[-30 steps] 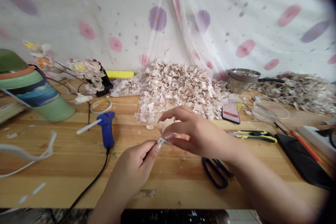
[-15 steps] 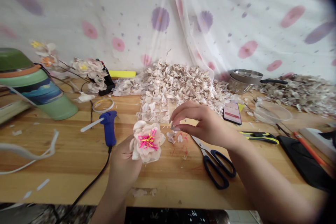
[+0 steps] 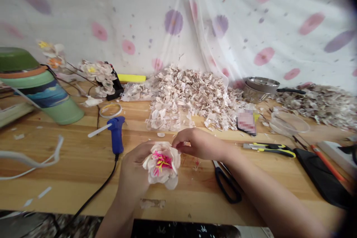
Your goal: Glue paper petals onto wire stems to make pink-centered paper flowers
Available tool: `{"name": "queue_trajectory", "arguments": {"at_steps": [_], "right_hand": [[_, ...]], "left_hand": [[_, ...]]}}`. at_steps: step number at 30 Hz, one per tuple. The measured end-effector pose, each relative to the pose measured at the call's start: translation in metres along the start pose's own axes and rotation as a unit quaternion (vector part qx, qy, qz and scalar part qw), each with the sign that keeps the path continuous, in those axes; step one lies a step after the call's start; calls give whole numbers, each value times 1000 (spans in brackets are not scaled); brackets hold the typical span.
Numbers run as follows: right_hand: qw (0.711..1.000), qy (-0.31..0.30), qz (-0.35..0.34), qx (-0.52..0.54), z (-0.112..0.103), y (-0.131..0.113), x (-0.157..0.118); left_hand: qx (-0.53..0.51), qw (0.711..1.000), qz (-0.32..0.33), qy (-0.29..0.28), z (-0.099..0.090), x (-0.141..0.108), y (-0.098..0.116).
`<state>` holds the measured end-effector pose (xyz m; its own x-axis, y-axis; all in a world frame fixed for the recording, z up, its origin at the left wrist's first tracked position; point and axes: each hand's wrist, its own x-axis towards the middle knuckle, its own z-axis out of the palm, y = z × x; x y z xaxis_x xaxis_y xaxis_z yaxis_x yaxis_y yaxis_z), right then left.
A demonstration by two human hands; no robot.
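Note:
My left hand (image 3: 134, 171) is closed around the back of a handmade artificial flower (image 3: 162, 163), whose pale petals ring a pink and yellow centre facing me. At the flower's upper right edge, my right hand (image 3: 199, 143) has its fingertips pinched against a petal; the tips are partly hidden. Scissors with dark handles (image 3: 227, 186) lie under my right forearm, partly covered by it. Left of the flower is a blue glue gun (image 3: 116, 135) with a white glue stick in it.
A large heap of dried pale petals (image 3: 192, 89) lies at the back, around a clear compartment box (image 3: 182, 121). A green tumbler (image 3: 60, 104) leans at left. To the right are a yellow utility knife (image 3: 270, 148), a phone (image 3: 247, 122) and a metal pan (image 3: 259, 87).
My right hand has come down and left onto the flower's edge. The flower has shifted slightly right and down and tilted. The view has moved a little.

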<state>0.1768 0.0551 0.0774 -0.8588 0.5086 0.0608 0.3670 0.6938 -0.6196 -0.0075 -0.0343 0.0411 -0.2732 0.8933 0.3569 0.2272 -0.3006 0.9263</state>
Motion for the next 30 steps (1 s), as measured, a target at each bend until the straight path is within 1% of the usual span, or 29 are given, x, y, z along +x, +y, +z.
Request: {"name": "queue_trajectory", "arguments": {"at_steps": [3, 6, 9, 12, 14, 16, 20, 24, 30], "right_hand": [[999, 14, 33, 21, 0, 2, 0], [994, 54, 75, 52, 0, 3, 0], [985, 99, 119, 73, -2, 6, 1], [972, 126, 146, 136, -4, 11, 1], [961, 137, 143, 191, -4, 16, 0], [957, 142, 129, 218, -5, 20, 0], [962, 151, 99, 207, -8, 22, -2], [964, 170, 76, 192, -11, 18, -3], [949, 212, 50, 228, -15, 16, -4]], "left_hand": [[-17, 1000, -7, -14, -1, 0, 0], [-25, 999, -21, 3, 1, 1, -2], [-27, 999, -33, 3, 3, 1, -2], [-28, 998, -49, 3, 5, 1, -1], [-27, 998, -62, 10, 5, 0, -1], [-19, 997, -72, 9, 6, 0, -2], [-3, 997, -78, -5, 6, -2, -4], [-17, 997, -74, -12, 7, -2, -3], [-36, 997, -59, -15, 10, -1, 4]]}}
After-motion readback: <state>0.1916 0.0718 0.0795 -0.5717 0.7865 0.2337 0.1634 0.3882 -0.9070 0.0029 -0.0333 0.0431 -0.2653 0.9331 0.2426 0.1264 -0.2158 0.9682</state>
